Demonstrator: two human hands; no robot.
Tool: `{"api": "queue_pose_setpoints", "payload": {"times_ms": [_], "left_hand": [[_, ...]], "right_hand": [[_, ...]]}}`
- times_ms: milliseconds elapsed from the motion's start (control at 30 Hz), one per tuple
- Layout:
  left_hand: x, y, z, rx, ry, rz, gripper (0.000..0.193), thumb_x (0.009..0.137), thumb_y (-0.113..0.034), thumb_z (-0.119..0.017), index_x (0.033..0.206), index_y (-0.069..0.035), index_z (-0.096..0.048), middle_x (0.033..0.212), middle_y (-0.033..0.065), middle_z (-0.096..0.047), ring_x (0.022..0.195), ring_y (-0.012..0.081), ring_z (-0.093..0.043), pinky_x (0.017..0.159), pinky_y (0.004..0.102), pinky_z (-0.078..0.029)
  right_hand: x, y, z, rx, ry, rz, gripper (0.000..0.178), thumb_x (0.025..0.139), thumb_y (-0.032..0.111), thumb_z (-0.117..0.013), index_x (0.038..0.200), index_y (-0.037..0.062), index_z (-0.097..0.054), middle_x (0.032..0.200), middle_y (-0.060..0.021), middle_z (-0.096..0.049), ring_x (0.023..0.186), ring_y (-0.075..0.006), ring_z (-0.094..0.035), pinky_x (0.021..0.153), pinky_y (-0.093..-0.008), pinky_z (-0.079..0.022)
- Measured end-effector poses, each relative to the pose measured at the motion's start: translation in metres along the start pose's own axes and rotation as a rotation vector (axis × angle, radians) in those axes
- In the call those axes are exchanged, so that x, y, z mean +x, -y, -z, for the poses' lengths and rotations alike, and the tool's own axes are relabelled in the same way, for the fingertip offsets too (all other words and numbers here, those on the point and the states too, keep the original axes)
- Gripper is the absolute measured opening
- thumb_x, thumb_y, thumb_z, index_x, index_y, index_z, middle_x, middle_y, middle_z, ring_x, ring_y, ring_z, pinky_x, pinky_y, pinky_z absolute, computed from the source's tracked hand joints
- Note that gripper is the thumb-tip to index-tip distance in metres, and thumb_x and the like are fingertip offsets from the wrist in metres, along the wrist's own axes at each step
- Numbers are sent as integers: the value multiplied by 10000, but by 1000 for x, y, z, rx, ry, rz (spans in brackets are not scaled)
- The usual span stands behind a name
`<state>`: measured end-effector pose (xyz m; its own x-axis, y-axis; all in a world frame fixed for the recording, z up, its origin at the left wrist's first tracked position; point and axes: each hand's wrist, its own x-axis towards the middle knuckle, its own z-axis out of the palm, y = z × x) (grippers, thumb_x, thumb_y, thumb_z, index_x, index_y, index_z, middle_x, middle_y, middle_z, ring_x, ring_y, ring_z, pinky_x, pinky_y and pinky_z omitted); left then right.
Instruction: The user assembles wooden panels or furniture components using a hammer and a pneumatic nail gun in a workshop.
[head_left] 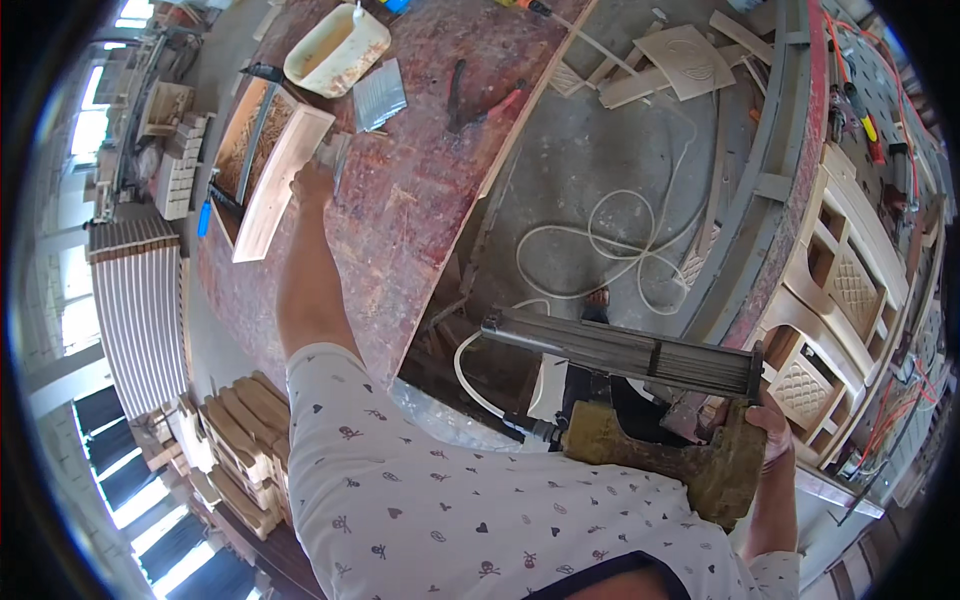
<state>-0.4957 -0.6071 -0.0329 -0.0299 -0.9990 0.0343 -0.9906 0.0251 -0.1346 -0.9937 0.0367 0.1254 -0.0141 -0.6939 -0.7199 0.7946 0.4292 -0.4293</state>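
Observation:
My left hand (313,185) reaches over the red-stained workbench, its fingers closed against the curved wooden board (272,205) of an open box. A thin greyish piece lies at its fingertips; whether the hand grips it or the board's edge is partly hidden. Across that box lies a bar clamp (257,135) with a blue handle, above wood shavings. At the lower right, my right hand (772,432) is wrapped round the grip of a worn, yellowish nail gun (640,448). Its long dark magazine (610,348) lies crosswise before my body, and a white air hose (478,382) runs from it.
A stained plastic tub (338,55), a strip of nails (380,97) and red-handled pliers (490,112) lie on the workbench (400,250). Loose hose (640,255) loops over the floor between benches. Carved chair backs (835,300) lean at right; wooden parts (240,440) are stacked at left.

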Motion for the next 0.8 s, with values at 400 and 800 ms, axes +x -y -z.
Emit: {"api": "queue_pose_setpoints", "payload": {"times_ms": [400, 800], "left_hand": [[-73, -60, 85, -759, -189, -178, 214, 848, -236, -677, 957, -60, -731, 801, 49, -701, 715, 153, -593, 693, 297, -485], [-441, -338, 228, -963, 195, -1514, 182, 787, 2, -672, 947, -58, -611, 858, 41, -535, 652, 227, -521, 600, 337, -454]], "right_hand": [[9, -8, 3, -207, -144, 40, 533, 760, 133, -520, 1262, -45, -522, 985, -200, -668, 851, -286, -626, 779, -347, -492], [-24, 8, -2, -20, 110, -7, 384, 842, 83, -534, 1212, -18, -557, 993, -148, -665, 887, -238, -629, 793, -303, -484]]}}
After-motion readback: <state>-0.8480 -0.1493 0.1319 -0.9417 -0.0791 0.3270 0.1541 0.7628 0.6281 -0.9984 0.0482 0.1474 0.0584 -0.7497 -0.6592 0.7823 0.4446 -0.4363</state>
